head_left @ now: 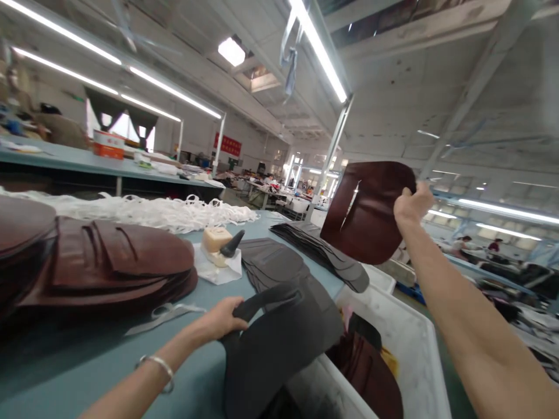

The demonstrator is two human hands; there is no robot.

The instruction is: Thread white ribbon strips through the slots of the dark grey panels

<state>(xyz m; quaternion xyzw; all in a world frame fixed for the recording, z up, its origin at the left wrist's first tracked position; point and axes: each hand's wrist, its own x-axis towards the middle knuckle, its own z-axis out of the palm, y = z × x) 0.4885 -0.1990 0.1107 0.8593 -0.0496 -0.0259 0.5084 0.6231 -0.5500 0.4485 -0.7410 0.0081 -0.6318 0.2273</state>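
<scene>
My left hand, with a bangle on the wrist, is closed on the edge of a dark grey panel with a slit near its top. That panel hangs over the table edge and the white bin. Raised at the right, my right hand pinches the edge of a dark brown leather panel with a slit in it; it is held in the air above the bin. Fanned grey panels lie on the table beyond my left hand, and a second grey stack lies behind them.
Brown leather panels are stacked at the left on the blue table. Behind them runs a heap of white strips. A yellowish block with a dark tool sits mid-table. The white bin holds brown panels.
</scene>
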